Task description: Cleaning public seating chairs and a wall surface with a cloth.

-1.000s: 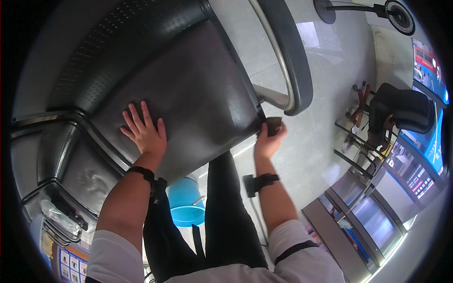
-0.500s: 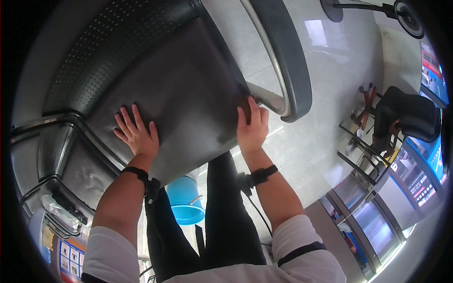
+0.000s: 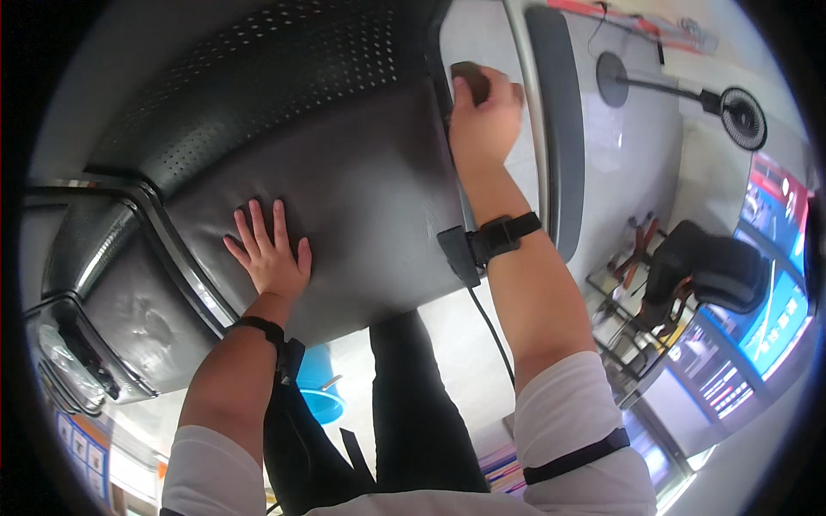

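Observation:
A dark, padded bench seat fills the middle, with a black perforated backrest behind it. My left hand lies flat on the seat near its left side, fingers spread. Farther away, by the seat's right edge next to the backrest, my right hand is closed around a small dark brown pad. Whether this is a sponge or a folded cloth, I cannot tell; the fingers cover part of it. Each wrist wears a black strapped device.
To the right runs the seat's padded armrest on a metal tube. Neighbouring seats adjoin on the left. A blue bucket stands below, by my legs. A black office chair and a fan are farther right.
My right hand has moved from the seat's front right corner to the far right edge by the backrest. My left hand stays spread on the seat. The view has shifted.

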A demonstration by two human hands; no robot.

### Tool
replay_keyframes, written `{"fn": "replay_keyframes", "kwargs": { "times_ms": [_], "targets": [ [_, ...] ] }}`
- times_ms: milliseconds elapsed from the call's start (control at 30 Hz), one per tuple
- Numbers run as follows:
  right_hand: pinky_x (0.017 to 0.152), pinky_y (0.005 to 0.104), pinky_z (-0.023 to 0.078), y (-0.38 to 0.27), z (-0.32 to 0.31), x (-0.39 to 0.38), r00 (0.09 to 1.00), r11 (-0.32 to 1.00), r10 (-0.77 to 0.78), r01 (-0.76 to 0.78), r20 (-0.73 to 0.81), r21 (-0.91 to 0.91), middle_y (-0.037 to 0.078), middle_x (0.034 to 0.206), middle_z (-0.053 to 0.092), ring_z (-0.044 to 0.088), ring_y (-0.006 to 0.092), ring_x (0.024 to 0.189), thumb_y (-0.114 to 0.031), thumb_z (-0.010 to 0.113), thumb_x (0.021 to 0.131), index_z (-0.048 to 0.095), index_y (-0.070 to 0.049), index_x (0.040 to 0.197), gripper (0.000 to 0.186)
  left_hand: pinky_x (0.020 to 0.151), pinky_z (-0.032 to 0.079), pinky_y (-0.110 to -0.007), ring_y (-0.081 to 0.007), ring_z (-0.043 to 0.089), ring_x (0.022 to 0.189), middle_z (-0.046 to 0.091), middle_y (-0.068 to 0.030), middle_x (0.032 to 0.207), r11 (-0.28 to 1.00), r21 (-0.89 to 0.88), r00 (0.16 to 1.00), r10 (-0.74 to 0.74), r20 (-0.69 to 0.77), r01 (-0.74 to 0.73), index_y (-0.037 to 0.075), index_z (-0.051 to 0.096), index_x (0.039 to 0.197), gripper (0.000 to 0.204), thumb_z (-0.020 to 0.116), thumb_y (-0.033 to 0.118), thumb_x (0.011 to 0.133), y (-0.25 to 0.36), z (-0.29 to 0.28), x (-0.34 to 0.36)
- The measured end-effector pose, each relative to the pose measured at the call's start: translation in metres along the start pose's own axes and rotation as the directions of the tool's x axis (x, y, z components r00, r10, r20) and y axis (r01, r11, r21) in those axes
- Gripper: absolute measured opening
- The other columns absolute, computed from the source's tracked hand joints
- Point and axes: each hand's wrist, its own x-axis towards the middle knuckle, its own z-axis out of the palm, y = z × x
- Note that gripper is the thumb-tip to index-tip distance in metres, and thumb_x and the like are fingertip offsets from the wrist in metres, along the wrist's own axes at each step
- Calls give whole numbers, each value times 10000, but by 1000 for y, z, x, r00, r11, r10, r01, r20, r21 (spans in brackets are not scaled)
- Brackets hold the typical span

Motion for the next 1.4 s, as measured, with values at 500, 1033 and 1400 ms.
{"fn": "replay_keyframes", "kwargs": {
  "times_ms": [500, 1033, 1400],
  "targets": [
    [691, 448, 543, -17, 65, 46, 986, 978, -143, 127, -89, -167, 127, 1001, 600, 652, 355, 789, -142, 746, 823, 666, -48, 940, 170, 1143, 41, -730, -450, 106, 1522, 187, -167, 1649, 994, -110, 1000, -15, 14, 16, 198, 300, 1585, 780, 560, 445, 892, -1, 6, 0],
    [717, 490, 532, -2, 21, 27, 917, 926, -107, 233, 385, -297, 169, 979, 587, 647, 404, 816, -63, 626, 833, 671, -63, 858, 52, 1151, 49, -719, -446, 124, 1521, 199, -167, 1646, 993, -114, 1000, -24, 12, 26, 199, 308, 1581, 772, 565, 429, 891, 2, -2, 2],
    [742, 485, 540, 46, -51, -108, 898, 893, -37, 227, 439, -389, 167, 1020, 569, 620, 395, 905, -48, 612, 849, 627, -38, 984, 136, 1153, 43, -717, -426, 69, 1533, 133, -148, 1664, 995, -103, 999, -6, 49, 12, 202, 257, 1599, 764, 528, 430, 922, 2, -4, 1]
  ]
}}
